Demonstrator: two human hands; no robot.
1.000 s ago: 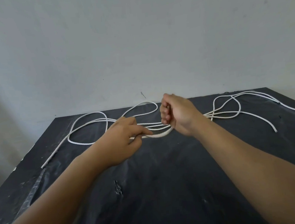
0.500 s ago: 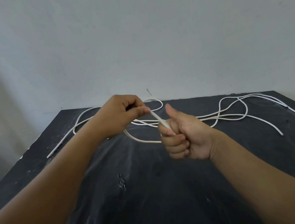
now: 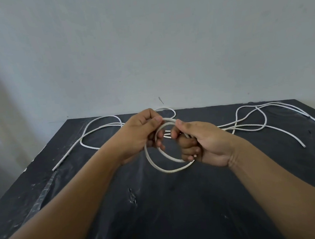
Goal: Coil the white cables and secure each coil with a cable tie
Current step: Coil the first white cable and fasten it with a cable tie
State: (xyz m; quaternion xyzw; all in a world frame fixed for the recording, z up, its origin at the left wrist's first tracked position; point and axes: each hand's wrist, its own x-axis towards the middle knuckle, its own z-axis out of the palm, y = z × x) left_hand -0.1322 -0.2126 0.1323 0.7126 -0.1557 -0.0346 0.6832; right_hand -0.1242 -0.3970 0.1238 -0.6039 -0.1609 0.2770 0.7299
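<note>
Coiling underway: right hand [image 3: 207, 143] fingers closed round coil [image 3: 167, 156] above worktop [image 3: 179, 212]; left hand [image 3: 141, 135] pinches its top. Loose cable [image 3: 247, 125] lies far. Next: draw in slack, add loop.

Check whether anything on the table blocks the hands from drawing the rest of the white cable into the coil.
Nothing visible does. Both the left hand and right hand already grip the coil above the black table. The loose cable lies unobstructed, though its strands cross one another and might snag.
</note>
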